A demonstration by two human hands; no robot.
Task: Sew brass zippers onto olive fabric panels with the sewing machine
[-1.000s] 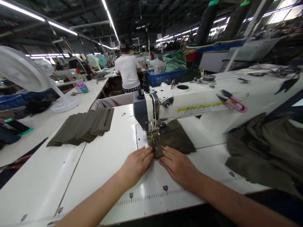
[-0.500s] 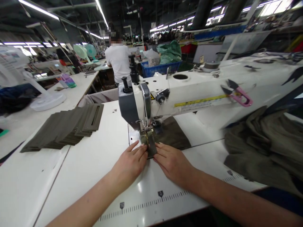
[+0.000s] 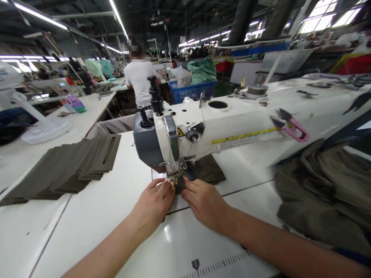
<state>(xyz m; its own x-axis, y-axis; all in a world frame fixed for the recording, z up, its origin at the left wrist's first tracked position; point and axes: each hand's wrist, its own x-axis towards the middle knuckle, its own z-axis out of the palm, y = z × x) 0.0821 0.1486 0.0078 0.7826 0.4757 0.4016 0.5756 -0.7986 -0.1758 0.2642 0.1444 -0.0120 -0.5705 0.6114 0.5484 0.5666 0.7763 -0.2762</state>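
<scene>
A small olive fabric piece [image 3: 180,184] lies under the presser foot [image 3: 174,175] of a white sewing machine [image 3: 243,127]. My left hand [image 3: 155,199] is closed at its left edge, fingers bent and thumb and fingertips close to the foot. Opposite it, my right hand [image 3: 205,200] has its fingers together, gripping the right edge. A bit of gold colour shows by the needle, too small to make out. Behind the fingers, a larger olive fabric panel [image 3: 210,170] lies flat on the machine bed. My fingertips partly hide the small piece.
A fanned stack of olive fabric pieces [image 3: 66,166] lies on the left. Pink-handled thread snips [image 3: 292,125] rest against the machine arm. Bunched olive cloth [image 3: 324,189] fills the right side. Beyond are a blue crate [image 3: 191,92], a white fan [image 3: 43,123] and a person in a white shirt [image 3: 140,81].
The small fabric piece has moved away from me under the foot, so less of it shows in front. Both hands have followed it, and my left fingers are more bent. The camera view has shifted.
</scene>
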